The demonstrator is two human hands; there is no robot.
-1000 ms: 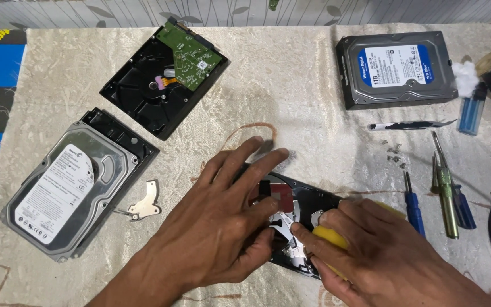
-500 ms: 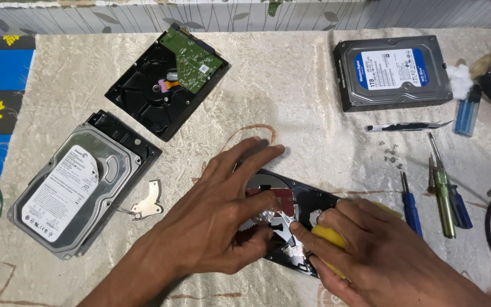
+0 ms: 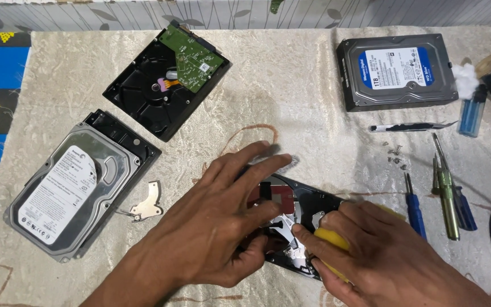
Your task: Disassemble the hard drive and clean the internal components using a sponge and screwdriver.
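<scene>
Left hand [image 3: 211, 227] lies flat, fingers spread, pinning the opened hard drive [image 3: 291, 227] low at the table [image 3: 291, 91] centre; no closed grip. Right hand [image 3: 382, 256] clenches a yellow-handled tool [image 3: 332, 239] over its innards. Likely heavy, rigid casing, fragile platter: hold by the edges. Four drives in all, three screwdrivers [image 3: 447, 187] right.

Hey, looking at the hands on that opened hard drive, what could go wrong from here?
The yellow-handled tool in the right hand could slip off the metal parts and jab the left hand pinning the open drive. The tiny loose screws beside the screwdrivers could easily get brushed off the table.
</scene>
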